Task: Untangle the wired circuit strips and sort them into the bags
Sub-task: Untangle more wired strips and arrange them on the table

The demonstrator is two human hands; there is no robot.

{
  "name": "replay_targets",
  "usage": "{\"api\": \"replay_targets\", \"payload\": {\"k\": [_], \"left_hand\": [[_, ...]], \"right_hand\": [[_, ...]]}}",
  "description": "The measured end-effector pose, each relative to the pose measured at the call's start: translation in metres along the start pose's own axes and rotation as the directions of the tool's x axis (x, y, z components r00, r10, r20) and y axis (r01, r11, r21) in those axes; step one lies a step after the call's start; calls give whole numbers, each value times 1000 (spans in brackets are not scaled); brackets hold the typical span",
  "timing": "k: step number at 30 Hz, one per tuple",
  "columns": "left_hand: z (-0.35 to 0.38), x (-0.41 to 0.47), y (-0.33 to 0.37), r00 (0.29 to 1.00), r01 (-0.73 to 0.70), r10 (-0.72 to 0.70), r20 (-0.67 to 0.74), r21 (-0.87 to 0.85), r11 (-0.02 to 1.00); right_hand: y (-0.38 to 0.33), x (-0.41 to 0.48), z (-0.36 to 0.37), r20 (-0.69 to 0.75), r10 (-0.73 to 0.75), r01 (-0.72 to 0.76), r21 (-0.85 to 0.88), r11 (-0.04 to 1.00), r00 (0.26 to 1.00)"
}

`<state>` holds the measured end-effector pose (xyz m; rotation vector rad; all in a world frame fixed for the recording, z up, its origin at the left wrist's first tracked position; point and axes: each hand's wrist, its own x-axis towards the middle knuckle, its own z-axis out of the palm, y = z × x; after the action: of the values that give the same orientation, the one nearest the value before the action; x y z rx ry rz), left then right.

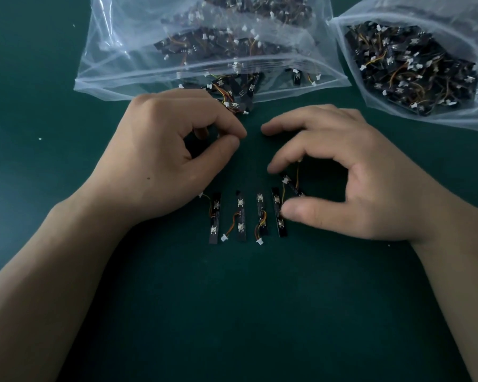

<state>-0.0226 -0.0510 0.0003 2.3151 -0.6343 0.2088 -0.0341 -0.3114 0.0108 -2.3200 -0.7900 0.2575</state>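
1. Strips [240, 216], four of them, are laid in a row on the green table [232, 312].
2. Just right of the row, a loose strip [291, 186] is held between the curled thumb and fingers of the right hand [342, 175].
3. Up and left of the row, the left hand [160, 161] is curled, thumb tip on fingertip; what is pinched cannot be told.
4. Behind the row, a tangled pile [232, 95] is spilled from the big bag [108, 64], partly hidden by that hand.
5. Behind the row to the right, a second bag [453, 122] is seen, full.
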Motion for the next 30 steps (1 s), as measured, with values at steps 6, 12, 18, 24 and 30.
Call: {"api": "replay_targets", "payload": {"k": [6,12,18,24,30], "left_hand": [[0,0,1,1000,0,0,-1,-8,1000],[0,0,1,1000,4,-4,1,-11,1000],[0,-1,1,1000,2,-2,2,-10,1000],[0,-1,1,1000,2,-2,3,-13,1000],[0,0,1,1000,0,0,4,-7,1000]], "right_hand": [[6,-3,-11,18,81,-82,36,996,997],[6,-4,-14,88,144,-143,-11,990,986],[8,-3,-15,69,139,-137,-36,990,988],[9,-5,-14,1,141,-141,-1,990,990],[7,-4,-11,43,140,-140,8,990,989]]}}
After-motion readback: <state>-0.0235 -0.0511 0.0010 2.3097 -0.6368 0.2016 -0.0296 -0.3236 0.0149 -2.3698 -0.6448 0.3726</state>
